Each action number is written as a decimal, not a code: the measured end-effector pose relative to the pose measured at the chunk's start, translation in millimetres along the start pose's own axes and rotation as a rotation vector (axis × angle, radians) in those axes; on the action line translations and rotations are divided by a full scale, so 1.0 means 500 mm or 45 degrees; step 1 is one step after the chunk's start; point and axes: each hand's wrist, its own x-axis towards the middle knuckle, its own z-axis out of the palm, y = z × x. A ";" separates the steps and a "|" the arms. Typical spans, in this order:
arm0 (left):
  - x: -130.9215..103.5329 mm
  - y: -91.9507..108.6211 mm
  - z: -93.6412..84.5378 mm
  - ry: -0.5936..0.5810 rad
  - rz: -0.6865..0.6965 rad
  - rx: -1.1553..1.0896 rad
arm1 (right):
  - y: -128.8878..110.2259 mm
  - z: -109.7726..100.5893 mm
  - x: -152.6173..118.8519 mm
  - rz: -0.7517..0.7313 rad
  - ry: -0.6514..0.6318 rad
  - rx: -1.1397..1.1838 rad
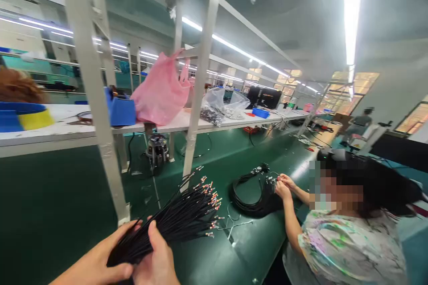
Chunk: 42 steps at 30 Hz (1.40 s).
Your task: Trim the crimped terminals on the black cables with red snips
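A thick bundle of black cables (177,218) fans out over the green table (207,258), its stripped coppery and whitish wire tips pointing right. Around the bundle's left side wraps my left hand (103,256), its thumb across the lower part. My right hand (158,256) holds the same bundle from below and the right, thumb up along the cables. The bundle's lower end is hidden behind my hands and the frame edge.
At the right a person (347,231) handles the ends of a coiled black cable bundle (250,205). Metal posts (200,75) carry a white shelf (174,128) with a pink bag (162,91) and blue bins (122,111). A motor-like device (157,149) stands beneath.
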 end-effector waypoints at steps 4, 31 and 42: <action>0.090 0.092 0.048 -0.159 0.188 0.013 | -0.062 -0.080 0.071 0.106 -0.029 0.450; 0.445 0.076 0.487 0.323 -0.274 0.580 | -0.658 -1.081 0.494 -0.560 0.240 -0.727; 0.340 0.154 0.562 0.441 0.169 0.341 | -0.706 -0.935 0.424 -0.652 0.359 -1.183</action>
